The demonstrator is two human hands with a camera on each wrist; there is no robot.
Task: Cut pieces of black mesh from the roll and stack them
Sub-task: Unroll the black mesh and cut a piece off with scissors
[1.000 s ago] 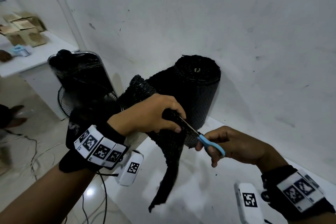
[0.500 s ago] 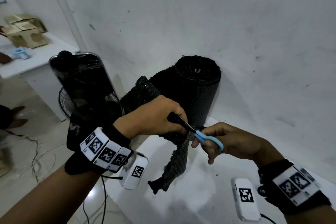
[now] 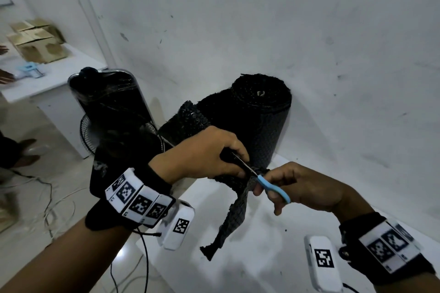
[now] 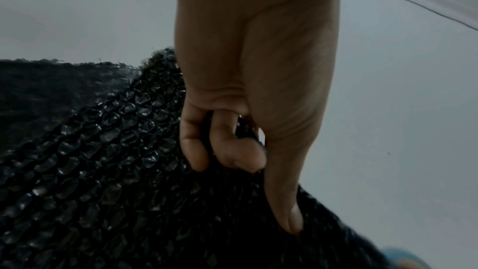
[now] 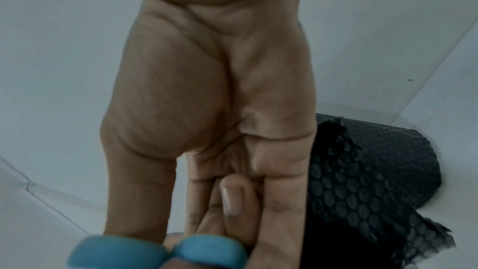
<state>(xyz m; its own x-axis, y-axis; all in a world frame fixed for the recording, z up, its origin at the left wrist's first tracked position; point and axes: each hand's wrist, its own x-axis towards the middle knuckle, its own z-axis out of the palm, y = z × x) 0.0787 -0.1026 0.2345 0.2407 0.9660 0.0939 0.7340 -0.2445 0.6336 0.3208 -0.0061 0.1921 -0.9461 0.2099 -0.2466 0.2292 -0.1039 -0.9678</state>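
Observation:
A fat roll of black mesh [image 3: 259, 112] stands upright on the white table [image 3: 262, 257] against the wall. Its loose end [image 3: 188, 121] runs out to my left hand [image 3: 209, 154], which grips the mesh [image 4: 103, 161] in curled fingers. Below that hand a narrow strip of mesh [image 3: 234, 211] hangs down over the table. My right hand [image 3: 300, 188] holds blue-handled scissors [image 3: 273, 189], thumb and fingers through the blue loops [image 5: 160, 253]. The blades point up-left into the mesh just under my left fingers. The roll [image 5: 367, 171] also shows past my right fingers.
A black standing fan [image 3: 109, 107] is left of the roll, past the table's edge. Cables [image 3: 54, 207] trail over the tiled floor. At far left, another white table [image 3: 59, 71] carries cardboard boxes [image 3: 35, 40]. The white wall rises right behind the roll.
Both hands have drawn closer together, and the scissors have pushed further into the mesh. The hanging strip has bunched up and swung right.

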